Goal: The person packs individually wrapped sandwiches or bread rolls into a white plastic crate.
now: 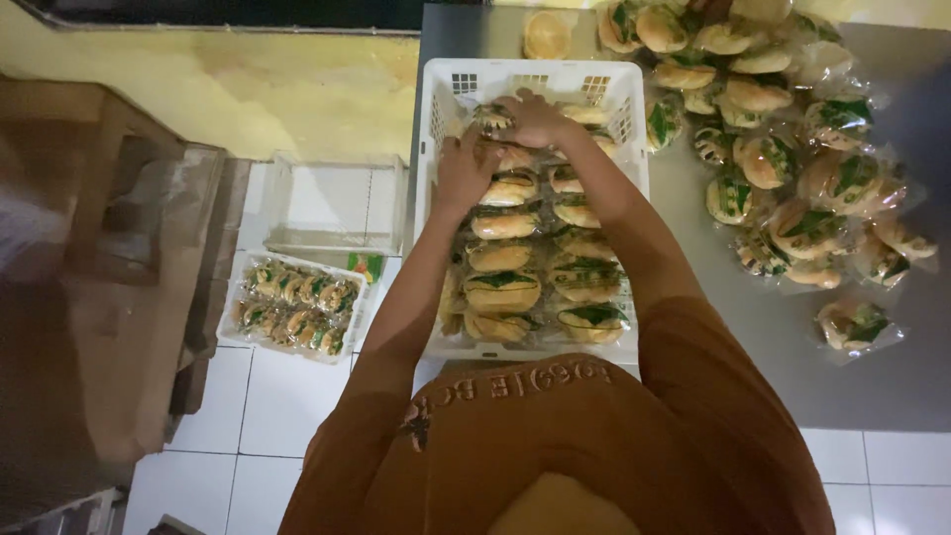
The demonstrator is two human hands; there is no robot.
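A white plastic crate (624, 114) stands on a grey metal table (872, 386), filled with rows of wrapped buns (503, 291) in clear bags with green print. My left hand (464, 170) rests on the buns at the crate's far left. My right hand (533, 117) lies just beyond it, fingers curled over a wrapped bun (492, 119) at the far end. Both arms reach forward over the crate from my orange shirt.
A loose heap of wrapped buns (783, 149) covers the table to the right of the crate. On the tiled floor at left sit a second white crate of buns (295, 302) and an empty clear crate (332, 203). A wooden bench (109, 218) stands far left.
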